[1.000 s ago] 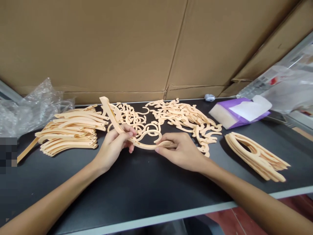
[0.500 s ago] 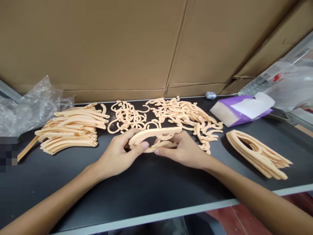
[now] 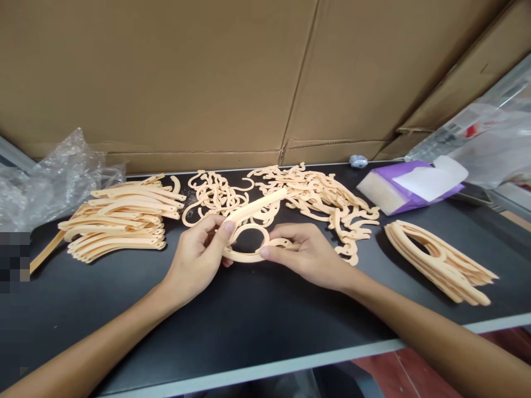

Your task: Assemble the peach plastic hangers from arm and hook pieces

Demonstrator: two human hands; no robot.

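My left hand (image 3: pixel 197 257) is closed, its thumb pressed on a cream plastic hanger arm (image 3: pixel 263 203) that slants up to the right. Below that arm, a round cream hanger hook (image 3: pixel 244 257) curves between both hands. My right hand (image 3: pixel 309 255) pinches the parts at the hook's right side, thumb on top. The pieces seem joined into one folding hanger near my left fingers, though the joint is hidden. Behind my hands lie a pile of loose hooks (image 3: pixel 215 193) and a pile of short wavy hanger pieces (image 3: pixel 319 190).
Long hanger arms (image 3: pixel 124 210) are stacked on the left of the black table (image 3: pixel 249 326). Several folded hangers (image 3: pixel 435 262) lie stacked at right, below a purple tissue pack (image 3: pixel 410 185). Clear plastic wrap (image 3: pixel 62 182) sits far left; a cardboard wall (image 3: pixel 166 83) stands behind.
The upper hanger arm has swung up, its right end rising away from my right hand. The round hook now shows openly beneath it. Both hands stay in nearly the same place.
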